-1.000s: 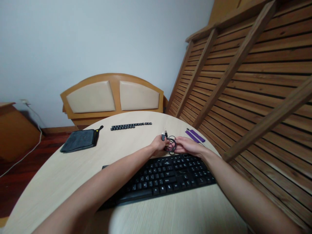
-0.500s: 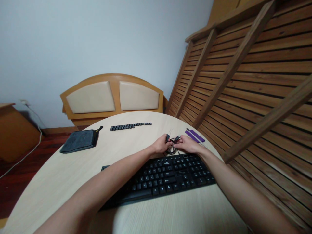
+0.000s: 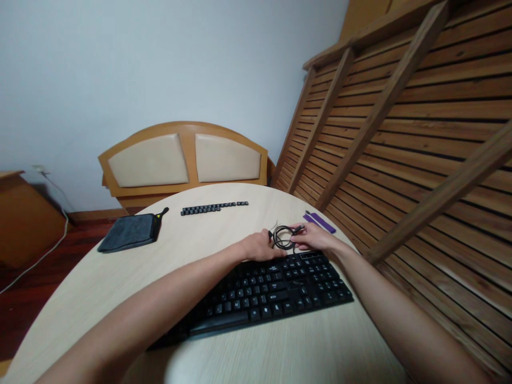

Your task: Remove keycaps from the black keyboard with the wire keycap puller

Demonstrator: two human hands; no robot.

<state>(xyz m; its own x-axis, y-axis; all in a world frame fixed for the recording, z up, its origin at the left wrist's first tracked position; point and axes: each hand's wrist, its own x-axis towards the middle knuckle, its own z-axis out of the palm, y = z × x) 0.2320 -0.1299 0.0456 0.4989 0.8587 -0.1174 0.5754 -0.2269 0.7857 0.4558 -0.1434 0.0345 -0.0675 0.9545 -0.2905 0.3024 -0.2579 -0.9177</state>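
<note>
While R hand (image 3: 315, 238) pinches coiled cable (image 3: 283, 247), L hand (image 3: 259, 247) is at coil's left side, grip unclear, nr kbd's (image 3: 276, 290) far edge.

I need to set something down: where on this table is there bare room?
Bare tabletop lies along the near edge of the keyboard and between the loose keycaps and left forearm. It is crowded beyond the keyboard: left hand, coiled cable and right hand, with purple strips just past.
</note>
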